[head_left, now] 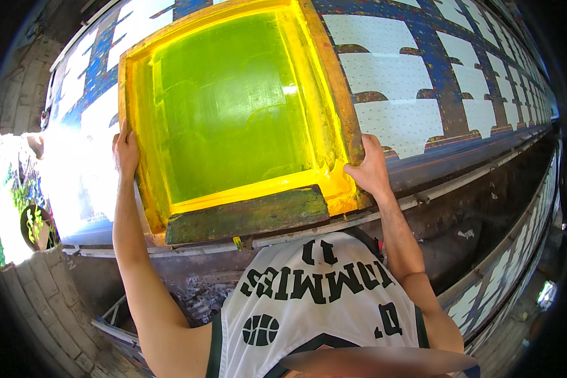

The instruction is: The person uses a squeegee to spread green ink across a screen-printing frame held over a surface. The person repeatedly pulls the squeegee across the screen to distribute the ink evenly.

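A screen printing frame [331, 69] with wooden sides and a green mesh panel [233, 107] lies over the long table in front of me. Thick yellow ink coats its inner borders. My left hand [126, 151] grips the left side, fingers along the outer edge. On the right side, near the close corner, my right hand [370, 169] is closed around the wood, thumb on top. A dark, ink-stained wooden board [249, 216] lies across the near end of the frame between my arms; it looks like a squeegee. What lies under the frame is hidden.
Pale cut fabric pieces [390, 79] lie in rows on the blue, ink-speckled table [416, 169]. A metal rail [409, 200] runs along its near edge. Another table with pale pieces [485, 309] stands behind me to the right. Crumpled scraps [201, 299] lie below. A brick floor [44, 302] is at left.
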A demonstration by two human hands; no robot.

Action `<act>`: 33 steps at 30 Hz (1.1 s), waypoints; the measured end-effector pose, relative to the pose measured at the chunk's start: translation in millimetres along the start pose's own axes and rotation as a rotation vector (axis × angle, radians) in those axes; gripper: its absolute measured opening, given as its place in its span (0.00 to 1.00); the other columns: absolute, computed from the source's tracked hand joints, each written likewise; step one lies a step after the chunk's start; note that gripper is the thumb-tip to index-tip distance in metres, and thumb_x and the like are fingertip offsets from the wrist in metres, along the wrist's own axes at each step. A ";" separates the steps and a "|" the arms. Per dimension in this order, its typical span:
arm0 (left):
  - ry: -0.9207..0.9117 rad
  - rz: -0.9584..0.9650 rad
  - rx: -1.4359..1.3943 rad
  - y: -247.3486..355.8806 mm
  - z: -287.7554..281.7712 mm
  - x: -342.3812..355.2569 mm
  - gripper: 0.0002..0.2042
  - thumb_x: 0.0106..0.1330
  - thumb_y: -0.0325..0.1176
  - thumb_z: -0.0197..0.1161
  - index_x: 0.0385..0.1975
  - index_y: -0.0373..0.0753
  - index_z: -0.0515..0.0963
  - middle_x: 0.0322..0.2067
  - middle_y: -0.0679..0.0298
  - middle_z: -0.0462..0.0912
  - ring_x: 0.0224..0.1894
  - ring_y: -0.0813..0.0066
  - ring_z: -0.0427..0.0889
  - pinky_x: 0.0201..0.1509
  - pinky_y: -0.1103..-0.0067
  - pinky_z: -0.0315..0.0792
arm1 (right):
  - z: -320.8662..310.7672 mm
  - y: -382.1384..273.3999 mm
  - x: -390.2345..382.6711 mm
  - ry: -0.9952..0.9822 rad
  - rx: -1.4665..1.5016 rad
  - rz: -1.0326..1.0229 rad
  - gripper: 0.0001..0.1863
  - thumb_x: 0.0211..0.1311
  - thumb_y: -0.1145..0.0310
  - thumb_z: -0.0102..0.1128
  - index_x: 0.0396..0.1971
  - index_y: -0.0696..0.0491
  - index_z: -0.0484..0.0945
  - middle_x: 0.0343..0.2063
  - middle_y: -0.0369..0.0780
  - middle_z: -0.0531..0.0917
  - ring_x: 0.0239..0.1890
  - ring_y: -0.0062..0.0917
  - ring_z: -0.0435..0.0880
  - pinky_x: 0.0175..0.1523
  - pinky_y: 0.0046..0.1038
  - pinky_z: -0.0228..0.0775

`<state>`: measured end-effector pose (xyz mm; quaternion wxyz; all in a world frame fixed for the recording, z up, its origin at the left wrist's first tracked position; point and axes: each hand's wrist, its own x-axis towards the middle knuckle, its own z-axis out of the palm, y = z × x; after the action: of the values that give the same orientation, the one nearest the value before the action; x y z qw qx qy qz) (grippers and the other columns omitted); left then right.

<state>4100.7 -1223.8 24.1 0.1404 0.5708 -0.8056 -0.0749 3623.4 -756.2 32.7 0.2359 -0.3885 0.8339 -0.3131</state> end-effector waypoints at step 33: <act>0.132 0.063 -0.077 414.4 120.3 -64.8 0.26 0.76 0.34 0.68 0.74 0.53 0.78 0.48 0.53 0.85 0.52 0.55 0.85 0.59 0.62 0.78 | -319.5 316.6 65.5 0.201 -0.011 -0.025 0.43 0.43 0.71 0.75 0.63 0.72 0.76 0.63 0.54 0.79 0.69 0.48 0.78 0.73 0.41 0.70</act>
<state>3710.9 -1027.8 17.2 0.2173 0.5428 -0.8088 -0.0637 3223.1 -541.1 20.9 0.1451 -0.3669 0.8502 -0.3485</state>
